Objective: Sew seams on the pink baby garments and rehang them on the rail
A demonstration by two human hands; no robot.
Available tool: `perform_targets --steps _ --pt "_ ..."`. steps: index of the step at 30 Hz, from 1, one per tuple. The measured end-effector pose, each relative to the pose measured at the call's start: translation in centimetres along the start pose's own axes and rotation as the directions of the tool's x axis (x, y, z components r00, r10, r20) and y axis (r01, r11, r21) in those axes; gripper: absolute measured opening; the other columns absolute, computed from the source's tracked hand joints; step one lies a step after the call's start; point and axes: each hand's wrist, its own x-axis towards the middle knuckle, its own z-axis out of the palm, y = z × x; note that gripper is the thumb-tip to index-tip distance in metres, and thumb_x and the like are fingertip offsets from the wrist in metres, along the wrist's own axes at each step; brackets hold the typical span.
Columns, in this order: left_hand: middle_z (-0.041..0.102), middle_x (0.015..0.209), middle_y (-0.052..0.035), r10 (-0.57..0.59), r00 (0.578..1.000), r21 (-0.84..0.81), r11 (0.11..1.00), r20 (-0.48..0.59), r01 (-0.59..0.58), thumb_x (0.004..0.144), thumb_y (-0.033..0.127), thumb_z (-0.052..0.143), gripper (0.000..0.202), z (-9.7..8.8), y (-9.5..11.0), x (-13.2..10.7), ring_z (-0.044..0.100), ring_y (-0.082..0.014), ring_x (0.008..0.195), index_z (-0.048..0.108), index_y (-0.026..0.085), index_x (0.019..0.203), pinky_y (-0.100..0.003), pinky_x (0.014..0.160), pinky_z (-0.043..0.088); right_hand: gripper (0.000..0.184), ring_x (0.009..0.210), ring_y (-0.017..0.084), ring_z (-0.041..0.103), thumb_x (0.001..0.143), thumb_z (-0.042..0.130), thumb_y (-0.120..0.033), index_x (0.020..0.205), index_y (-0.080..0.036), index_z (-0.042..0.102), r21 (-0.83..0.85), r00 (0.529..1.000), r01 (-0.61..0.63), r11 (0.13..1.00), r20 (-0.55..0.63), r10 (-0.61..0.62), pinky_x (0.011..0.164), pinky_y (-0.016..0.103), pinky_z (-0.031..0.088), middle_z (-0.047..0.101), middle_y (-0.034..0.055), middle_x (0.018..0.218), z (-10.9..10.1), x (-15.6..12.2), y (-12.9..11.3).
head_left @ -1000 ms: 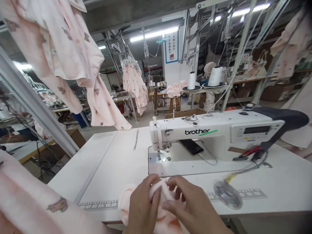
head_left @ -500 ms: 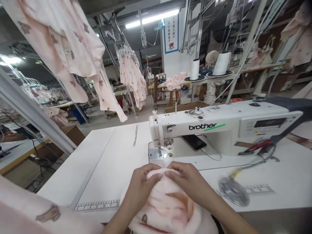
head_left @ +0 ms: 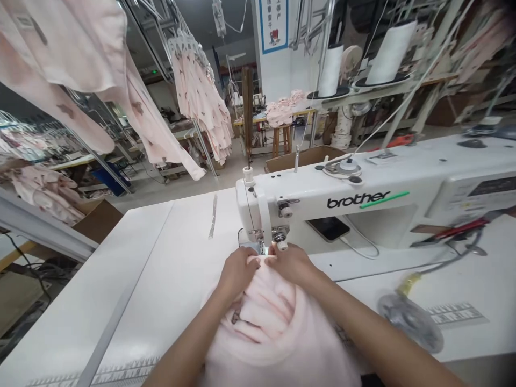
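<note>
A pale pink fleece garment lies bunched over the front of the table, its round opening facing up. My left hand pinches its far edge just left of the needle area. On the other side, my right hand grips the same edge, with thumb and fingers closed on the cloth. Both hands are right at the presser foot of the white sewing machine. The cloth's edge reaches the foot; whether it lies under it I cannot tell.
A phone with a white cable lies under the machine arm. At the right are a blurred round clear object and red-handled snips. Pink garments hang at the left. Thread cones stand behind the machine.
Both hands have moved forward with the garment's edge, from in front of the machine up to the presser foot. The camera view has shifted closer to the machine.
</note>
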Motion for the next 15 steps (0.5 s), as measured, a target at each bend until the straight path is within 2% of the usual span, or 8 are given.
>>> perform_targets --steps 4,10,15 --pt "0.065 0.070 -0.0019 -0.066 0.997 0.010 0.998 0.036 0.066 0.073 0.026 0.052 0.016 0.0 0.3 1.4 0.058 -0.0164 0.068 0.065 0.017 0.076 -0.024 0.059 0.038 0.009 0.070 0.017 0.056 0.076 0.055 -0.026 0.077 -0.019 0.061 0.025 0.998 -0.064 0.998 -0.023 0.065 0.057 0.024 0.033 0.063 0.0038 0.079 -0.1 0.5 0.5" --pt "0.065 0.075 -0.0033 -0.098 0.994 0.057 0.993 -0.048 0.100 0.075 0.021 0.047 0.016 0.4 1.0 1.7 0.059 -0.0179 0.077 0.062 0.017 0.076 -0.025 0.067 0.038 0.011 0.066 0.016 0.055 0.076 0.053 -0.025 0.071 -0.018 0.060 0.058 0.994 -0.079 0.995 -0.077 0.083 0.056 0.024 0.032 0.063 0.0034 0.074 0.1 0.9 0.9" --pt "0.065 0.078 -0.0052 -0.096 0.993 0.088 0.991 -0.075 0.102 0.077 0.021 0.045 0.016 0.5 1.0 1.8 0.060 -0.0205 0.080 0.060 0.018 0.078 -0.027 0.068 0.038 0.012 0.066 0.015 0.055 0.076 0.054 -0.025 0.070 -0.017 0.060 0.061 0.992 -0.061 0.996 -0.108 0.068 0.055 0.023 0.031 0.064 0.0040 0.075 0.4 0.9 0.9"
